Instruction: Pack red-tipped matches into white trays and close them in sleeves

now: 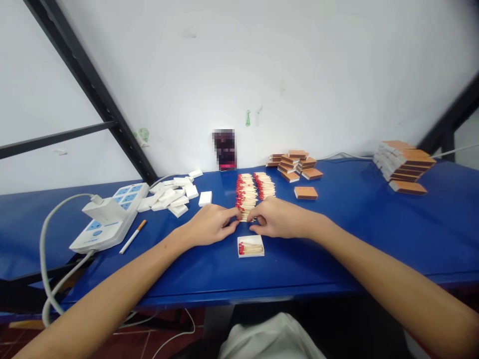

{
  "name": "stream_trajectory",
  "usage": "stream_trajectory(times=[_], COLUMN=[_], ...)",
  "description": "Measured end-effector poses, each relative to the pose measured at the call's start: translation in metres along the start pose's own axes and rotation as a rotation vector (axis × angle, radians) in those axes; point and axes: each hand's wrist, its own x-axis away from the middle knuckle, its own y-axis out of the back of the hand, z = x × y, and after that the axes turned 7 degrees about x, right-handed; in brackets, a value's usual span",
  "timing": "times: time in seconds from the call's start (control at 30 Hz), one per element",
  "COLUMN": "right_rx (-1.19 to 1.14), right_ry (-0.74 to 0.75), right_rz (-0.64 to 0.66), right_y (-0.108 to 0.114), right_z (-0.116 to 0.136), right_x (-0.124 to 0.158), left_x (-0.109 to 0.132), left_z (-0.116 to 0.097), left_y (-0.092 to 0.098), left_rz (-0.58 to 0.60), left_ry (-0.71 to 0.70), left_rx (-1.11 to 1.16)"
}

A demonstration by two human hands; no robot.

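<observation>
Two rows of red-headed matches (246,192) lie side by side on the blue table, heads to the left. My left hand (213,224) is at the near end of the left row, thumb and forefinger closed on the head ends of a few matches. At the other ends of these matches is my right hand (280,218), its thumb and forefinger curled together in a pinch. The fingertips partly hide what they grip. Just nearer to me sits an open white matchbox tray (251,255) with several matches in it.
White matchbox trays (170,195) are heaped at left, with one single tray (205,198) beside them. Brown matchbox sleeves (294,163) are piled behind, and more are stacked (406,162) at far right. A power strip (112,224) and cigarette (132,237) lie left. A blurred dark object (225,149) leans on the wall.
</observation>
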Motion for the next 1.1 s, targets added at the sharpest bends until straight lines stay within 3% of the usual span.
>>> stream_trajectory(times=[0.67, 1.1], right_rx=[0.106, 0.078], right_ry=[0.013, -0.032], right_rz=[-0.045, -0.03], right_y=[-0.0042, -0.0032], right_z=[-0.0066, -0.0067], right_x=[-0.0008, -0.0014], left_x=[-0.0011, 0.0003], left_z=[0.0, 0.0013], left_y=[0.0036, 0.0061], left_rz=[0.018, 0.051], left_ry=[-0.014, 0.034], left_rx=[-0.022, 0.174])
